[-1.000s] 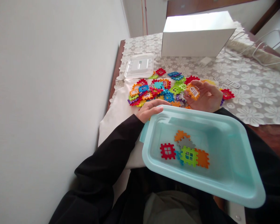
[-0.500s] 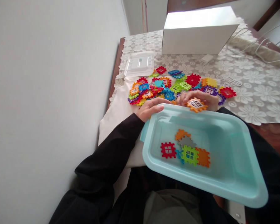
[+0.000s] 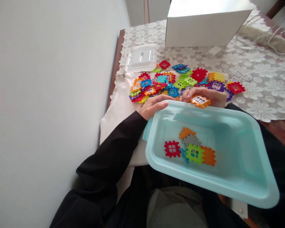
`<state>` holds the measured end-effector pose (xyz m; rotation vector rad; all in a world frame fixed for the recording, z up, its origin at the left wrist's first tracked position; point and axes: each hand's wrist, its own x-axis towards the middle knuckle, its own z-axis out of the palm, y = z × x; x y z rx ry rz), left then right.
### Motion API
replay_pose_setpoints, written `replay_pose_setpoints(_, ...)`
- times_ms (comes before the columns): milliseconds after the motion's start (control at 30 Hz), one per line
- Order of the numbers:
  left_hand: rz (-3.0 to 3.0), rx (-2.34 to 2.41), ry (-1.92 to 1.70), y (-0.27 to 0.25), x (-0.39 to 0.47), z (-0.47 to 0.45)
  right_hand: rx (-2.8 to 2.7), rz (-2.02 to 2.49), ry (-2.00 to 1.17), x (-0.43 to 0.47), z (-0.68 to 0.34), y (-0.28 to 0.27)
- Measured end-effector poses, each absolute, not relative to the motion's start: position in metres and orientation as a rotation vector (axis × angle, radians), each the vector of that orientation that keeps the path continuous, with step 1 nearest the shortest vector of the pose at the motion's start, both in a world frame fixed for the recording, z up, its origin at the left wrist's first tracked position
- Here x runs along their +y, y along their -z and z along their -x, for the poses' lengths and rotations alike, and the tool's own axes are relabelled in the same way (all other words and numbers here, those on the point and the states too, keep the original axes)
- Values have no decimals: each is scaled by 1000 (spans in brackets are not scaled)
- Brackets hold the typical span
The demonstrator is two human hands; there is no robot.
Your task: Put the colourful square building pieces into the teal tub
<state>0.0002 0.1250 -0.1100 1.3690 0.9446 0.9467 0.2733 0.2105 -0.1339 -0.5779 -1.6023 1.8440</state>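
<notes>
A light-teal plastic tub (image 3: 211, 196) sits tilted over my lap, with several interlocking building tiles lying inside, among them a red tile (image 3: 172, 149) and a green tile (image 3: 195, 154). My left hand (image 3: 154, 106) grips the tub's far left corner, thumb along the rim and fingers outside it, partly hidden. Just beyond the far rim, my right hand (image 3: 204, 94) holds an orange window tile (image 3: 200, 101) with a white window insert. Past both hands spreads a pile of coloured tiles (image 3: 156, 85) on the table.
A large white box (image 3: 204, 31) stands at the back of the table. A clear plastic lid (image 3: 142, 58) lies at the back left. White window inserts (image 3: 238, 74) and a small white block (image 3: 214, 51) rest on the floral tablecloth (image 3: 263, 79). A wall (image 3: 49, 79) borders the left side.
The view has shifted slightly, so the table things sit a little higher in the picture. Both hands keep their hold, the right on the orange window tile, the left on the tub.
</notes>
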Motion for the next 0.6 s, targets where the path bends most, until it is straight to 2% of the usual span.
replay_pose_setpoints(400,-1425,934,-944,107,126,-2,-1483,613,-2174,202,-269,124)
replay_pose_setpoints(500,-1424,944,-932,107,126,-2,-1444,585,-2094,202,-266,125)
replay_pose_setpoints(600,-1400,950,-939,107,125,-2,-1425,666,-1830,202,-260,129)
